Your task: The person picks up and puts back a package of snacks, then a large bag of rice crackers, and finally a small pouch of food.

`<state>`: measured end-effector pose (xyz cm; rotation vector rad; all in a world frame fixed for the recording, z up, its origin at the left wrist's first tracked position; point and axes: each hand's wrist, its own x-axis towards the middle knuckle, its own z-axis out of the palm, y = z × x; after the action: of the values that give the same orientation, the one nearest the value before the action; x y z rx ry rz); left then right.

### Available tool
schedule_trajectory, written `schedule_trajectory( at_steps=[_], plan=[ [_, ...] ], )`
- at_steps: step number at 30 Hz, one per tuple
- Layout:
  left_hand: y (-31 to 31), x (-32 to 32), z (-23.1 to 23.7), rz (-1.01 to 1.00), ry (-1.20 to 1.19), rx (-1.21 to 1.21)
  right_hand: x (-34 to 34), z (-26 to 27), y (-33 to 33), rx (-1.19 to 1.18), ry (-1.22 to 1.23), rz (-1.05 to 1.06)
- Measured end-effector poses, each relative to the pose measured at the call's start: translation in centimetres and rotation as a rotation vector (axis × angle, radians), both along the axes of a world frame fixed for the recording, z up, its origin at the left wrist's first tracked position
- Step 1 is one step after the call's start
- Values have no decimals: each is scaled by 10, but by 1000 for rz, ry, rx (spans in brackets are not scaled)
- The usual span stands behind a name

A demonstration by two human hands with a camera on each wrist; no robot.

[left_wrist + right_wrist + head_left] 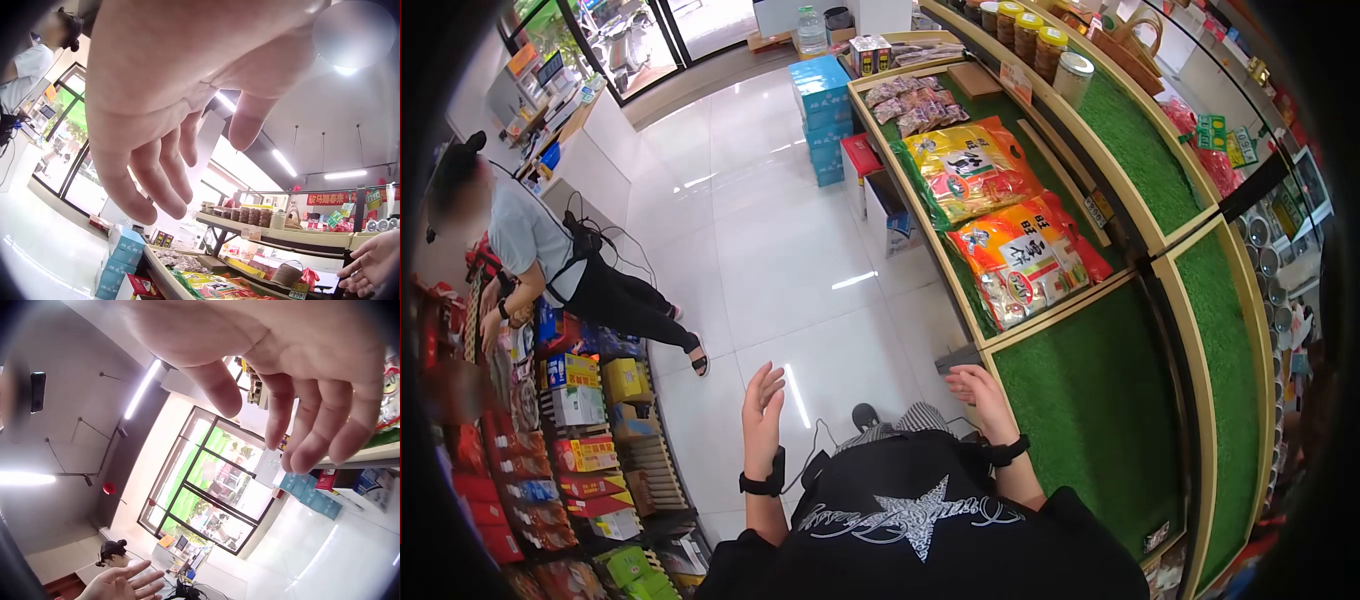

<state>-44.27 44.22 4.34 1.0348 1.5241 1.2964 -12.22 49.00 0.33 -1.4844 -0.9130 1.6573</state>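
Pale floor tiles (730, 210) run through a bright shop, between racked goods (585, 455) on one side and a wooden-framed display desk (1090, 400) lined with green, turf-like matting on the other. In one bay of that desk lie the yellow bag (965, 172) and the orange bag (1018, 262), side by side and printed faces up, probably so that a shopper can read them from the aisle; the raised wooden edging looks meant to keep such slick packs from sliding off. Small packets (915, 103) are heaped beyond them, perhaps because they are too little to lay out singly. Upright jars (1050, 48) stand on the higher tier, where their lids and sides stay easy to see, and blue cartons (820, 95) are stacked on the floor, likely to save desk space. The left hand (762, 410) hangs over the aisle, its fingers (161, 184) loosely bent and slightly apart, pinching nothing. The right hand (988, 405) is raised near the desk's edge, nearest the orange bag but not touching it; its fingers (278, 412) curve softly with narrow gaps, the thumb standing off, a relaxed pose that suggests no weight is being borne.
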Motion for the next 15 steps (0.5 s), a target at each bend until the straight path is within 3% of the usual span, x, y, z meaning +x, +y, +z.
schedule_trajectory(
  at_steps=[7,15],
  plan=[
    [39,-6,-8,11,-26,-33,-17,-3,53,-15,-8,53],
    [134,-2,-12,-17,34,6,-6,-17,147,15,21,26]
  ],
)
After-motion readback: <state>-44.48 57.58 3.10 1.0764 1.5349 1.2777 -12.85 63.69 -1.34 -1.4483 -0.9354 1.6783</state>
